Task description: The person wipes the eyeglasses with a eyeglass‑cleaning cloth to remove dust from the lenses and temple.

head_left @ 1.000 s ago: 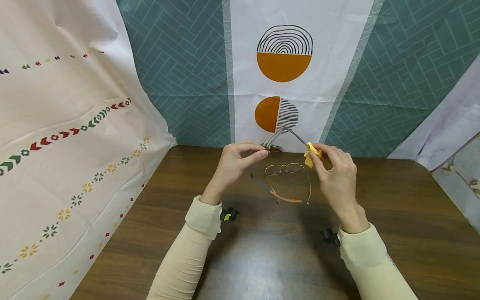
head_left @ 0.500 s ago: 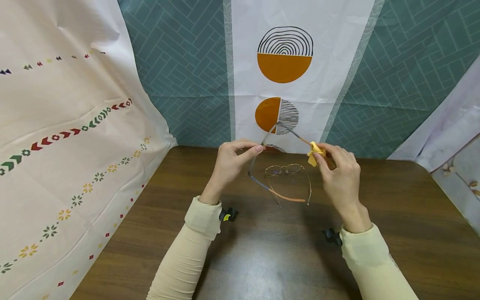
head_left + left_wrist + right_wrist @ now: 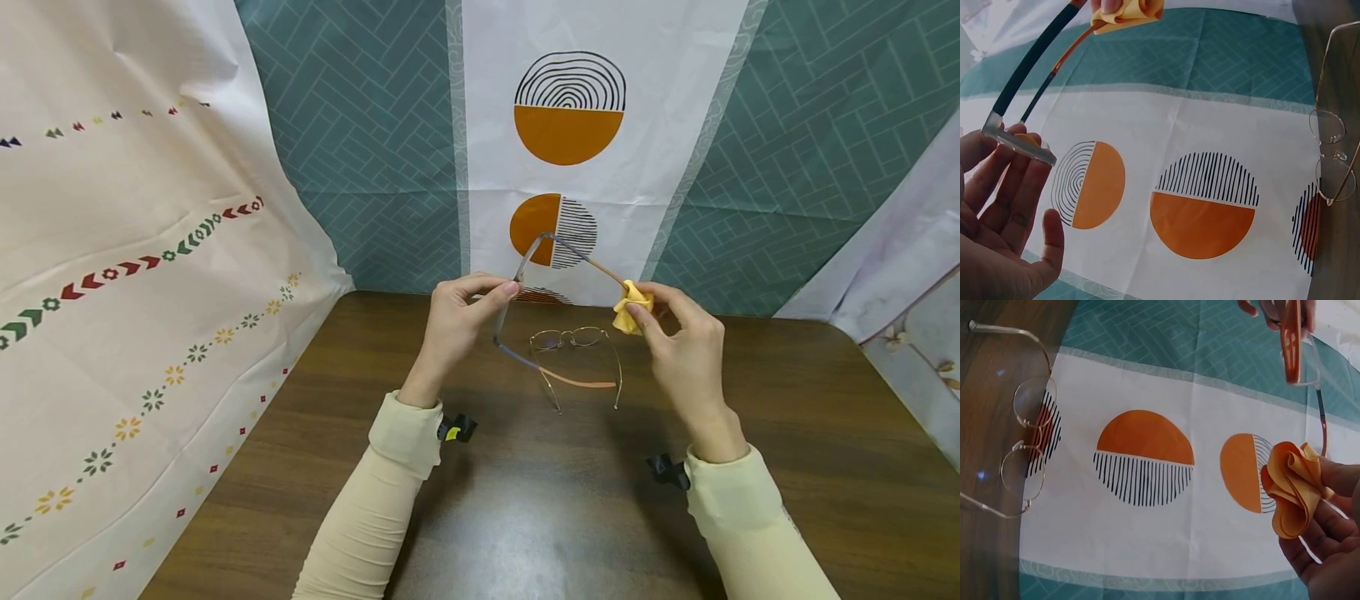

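Observation:
My left hand [image 3: 459, 329] holds a pair of glasses up above the table, pinching the front frame by thumb and fingers. These glasses [image 3: 517, 357] have a clear greyish front and dark blue temples that turn orange toward the ends. A crumpled yellow cloth [image 3: 633, 308] is pinched in my right hand [image 3: 686, 358], wrapped around the end of the far temple. The other temple points right, hanging free. In the left wrist view the front frame [image 3: 1019, 145] lies across my fingertips. The cloth [image 3: 1294, 487] shows its folds in the right wrist view.
Gold wire-rimmed glasses [image 3: 587, 337] rest on the brown wooden table [image 3: 525, 500] with their temples unfolded toward me, beneath the held pair. A patterned fabric backdrop [image 3: 375, 167] rises behind the table, and a cream printed cloth [image 3: 187, 333] hangs along the left.
The cloth has slid along the far temple toward its end, baring more of the orange part. My right hand has shifted slightly right, and my left hand with the glasses slightly left and up.

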A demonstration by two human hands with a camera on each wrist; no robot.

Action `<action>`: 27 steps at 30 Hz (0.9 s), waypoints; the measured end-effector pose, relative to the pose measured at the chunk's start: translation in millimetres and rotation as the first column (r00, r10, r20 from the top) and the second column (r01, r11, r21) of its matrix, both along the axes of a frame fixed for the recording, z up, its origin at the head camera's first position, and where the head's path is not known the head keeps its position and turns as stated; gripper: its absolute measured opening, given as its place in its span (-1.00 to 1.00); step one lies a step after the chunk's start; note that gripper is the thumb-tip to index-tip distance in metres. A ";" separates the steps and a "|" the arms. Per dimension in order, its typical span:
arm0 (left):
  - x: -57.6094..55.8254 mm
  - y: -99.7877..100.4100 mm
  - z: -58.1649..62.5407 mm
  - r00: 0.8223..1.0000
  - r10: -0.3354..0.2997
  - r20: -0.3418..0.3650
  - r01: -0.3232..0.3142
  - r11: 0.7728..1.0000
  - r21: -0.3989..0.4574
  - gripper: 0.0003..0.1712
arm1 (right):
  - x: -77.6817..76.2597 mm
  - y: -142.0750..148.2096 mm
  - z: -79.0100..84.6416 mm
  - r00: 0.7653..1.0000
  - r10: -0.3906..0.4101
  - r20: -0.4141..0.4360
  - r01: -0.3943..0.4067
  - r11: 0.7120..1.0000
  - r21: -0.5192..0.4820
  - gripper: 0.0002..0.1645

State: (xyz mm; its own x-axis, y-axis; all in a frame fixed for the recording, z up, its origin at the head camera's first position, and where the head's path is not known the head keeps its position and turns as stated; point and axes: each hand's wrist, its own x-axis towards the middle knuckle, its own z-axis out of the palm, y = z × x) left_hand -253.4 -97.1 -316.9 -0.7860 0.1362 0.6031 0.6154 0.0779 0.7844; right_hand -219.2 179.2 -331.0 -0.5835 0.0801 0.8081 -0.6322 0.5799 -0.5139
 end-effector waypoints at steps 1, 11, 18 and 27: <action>-0.3 0.1 -0.2 1.000 0.000 0.001 0.000 1.000 0.004 -0.83 | 0.0 0.5 0.2 1.000 0.007 0.012 -0.007 1.000 -0.008 -0.68; -0.2 1.1 0.5 1.000 0.027 0.008 -0.028 0.997 0.070 -0.84 | 0.5 6.5 4.9 0.996 0.015 0.091 -0.010 0.999 -0.052 -0.66; 0.4 2.0 0.8 0.997 0.078 -0.015 -0.077 0.995 0.060 -0.83 | 0.7 16.5 8.7 0.998 -0.051 0.034 0.053 0.998 -0.039 -0.66; 1.9 10.5 -4.7 0.989 0.074 -0.124 -0.092 0.986 -0.140 -0.88 | 4.9 13.4 13.1 0.999 -0.039 0.017 0.040 0.998 -0.050 -0.62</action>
State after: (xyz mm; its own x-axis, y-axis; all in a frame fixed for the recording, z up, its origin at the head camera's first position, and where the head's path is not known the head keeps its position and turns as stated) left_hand -251.5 -86.6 -321.7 -0.7225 0.1665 0.6710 0.6897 0.2405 0.6830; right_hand -214.4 192.6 -317.8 -0.5918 0.1438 0.7932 -0.6011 0.5770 -0.5530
